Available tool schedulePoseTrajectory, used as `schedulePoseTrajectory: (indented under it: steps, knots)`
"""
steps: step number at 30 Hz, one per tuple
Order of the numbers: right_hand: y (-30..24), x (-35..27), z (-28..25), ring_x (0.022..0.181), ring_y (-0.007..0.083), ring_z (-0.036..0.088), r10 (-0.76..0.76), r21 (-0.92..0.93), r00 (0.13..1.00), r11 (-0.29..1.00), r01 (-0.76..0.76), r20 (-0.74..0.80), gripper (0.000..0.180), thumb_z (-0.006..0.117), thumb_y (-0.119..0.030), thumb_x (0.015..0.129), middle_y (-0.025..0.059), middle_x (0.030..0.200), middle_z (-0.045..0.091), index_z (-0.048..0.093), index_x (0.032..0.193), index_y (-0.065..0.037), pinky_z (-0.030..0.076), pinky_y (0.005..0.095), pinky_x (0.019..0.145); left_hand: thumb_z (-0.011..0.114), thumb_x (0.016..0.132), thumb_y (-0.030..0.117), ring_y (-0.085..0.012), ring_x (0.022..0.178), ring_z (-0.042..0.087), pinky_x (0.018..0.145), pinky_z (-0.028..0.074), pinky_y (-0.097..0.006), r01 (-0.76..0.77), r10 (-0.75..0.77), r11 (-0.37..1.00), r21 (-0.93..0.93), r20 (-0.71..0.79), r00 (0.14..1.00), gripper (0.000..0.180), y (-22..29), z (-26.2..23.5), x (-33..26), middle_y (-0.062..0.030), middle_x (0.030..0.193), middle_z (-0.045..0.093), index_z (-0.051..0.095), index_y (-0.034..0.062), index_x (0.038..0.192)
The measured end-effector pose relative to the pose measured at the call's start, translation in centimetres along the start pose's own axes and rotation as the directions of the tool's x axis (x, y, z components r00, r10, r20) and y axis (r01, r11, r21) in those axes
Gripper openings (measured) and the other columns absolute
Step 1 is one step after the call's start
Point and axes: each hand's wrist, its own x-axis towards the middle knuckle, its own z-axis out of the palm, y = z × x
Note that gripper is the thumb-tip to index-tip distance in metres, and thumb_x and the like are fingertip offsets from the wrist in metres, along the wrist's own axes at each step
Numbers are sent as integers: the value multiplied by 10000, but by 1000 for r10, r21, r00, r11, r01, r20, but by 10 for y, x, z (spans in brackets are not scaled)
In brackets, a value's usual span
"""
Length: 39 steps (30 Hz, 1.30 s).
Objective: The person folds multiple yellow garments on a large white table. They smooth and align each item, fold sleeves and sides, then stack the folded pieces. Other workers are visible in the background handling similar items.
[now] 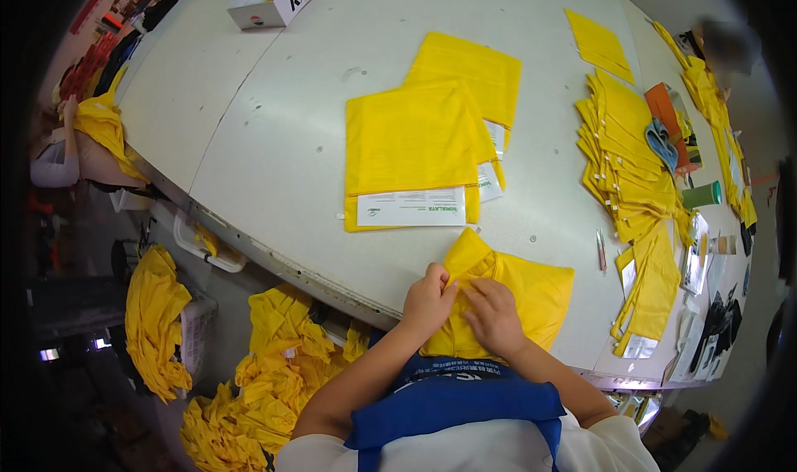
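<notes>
A yellow cloth piece (527, 293) lies partly folded at the table's near edge, in front of my body. My left hand (429, 300) is closed, pinching its left side between thumb and fingers. My right hand (492, 317) rests on the middle of the cloth with its fingers curled into the fabric, close beside the left. A turned-up flap of the cloth rises just beyond both hands. Farther up the table, flat folded yellow pieces (411, 144) overlap, with white printed cards (413, 207) showing along their lower edges.
At right lies a fanned stack of yellow pieces (627, 152), near an orange box (668, 123), a green spool (702, 195) and a pen-like tool (601, 250). A white carton (270, 3) stands at the far edge. Yellow cloth heaps (274, 389) fill the lower left. Another person (62, 152) handles yellow cloth at left.
</notes>
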Motion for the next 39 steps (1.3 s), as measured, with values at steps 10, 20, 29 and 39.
schedulePoseTrajectory:
  steps: [10, 20, 29, 39]
  knots:
    - [25, 17, 23, 1369, 411, 257, 226, -320, 958, 933, -161, 177, 612, 541, -354, 822, 219, 1432, 359, 454, 1321, -10, 117, 554, 1117, 551, 879, 179, -412, 647, 594, 569, 463, -496, -181, 90, 931, 316, 284, 955, 165, 32, 45, 24, -209, 706, 611, 466, 39, 896]
    - [24, -40, -15, 1388, 430, 202, 304, -194, 948, 940, -281, 96, 853, 647, -540, 719, 224, 1476, 293, 430, 1349, -6, 146, 547, 1112, 531, 883, 178, -429, 687, 598, 616, 461, -515, -78, -30, 951, 301, 340, 940, 156, 40, 77, 18, -226, 747, 620, 469, 37, 907]
    - [73, -60, 3, 1373, 399, 275, 329, 302, 934, 912, -277, -136, 742, 639, -261, 687, 229, 1422, 377, 416, 1347, -5, 175, 516, 1119, 502, 892, 178, -437, 700, 605, 617, 469, -525, -202, 27, 894, 401, 400, 916, 157, 57, 114, 32, -240, 732, 619, 457, 29, 917]
    - [49, -95, -41, 930, 273, 545, 431, 235, 844, 899, -370, -319, 213, 707, -147, 739, 91, 927, 583, 627, 927, -83, 380, 410, 871, 538, 855, 154, -437, 724, 608, 644, 473, -524, -222, -25, 853, 472, 463, 886, 163, 55, 150, 39, -239, 762, 626, 482, 22, 933]
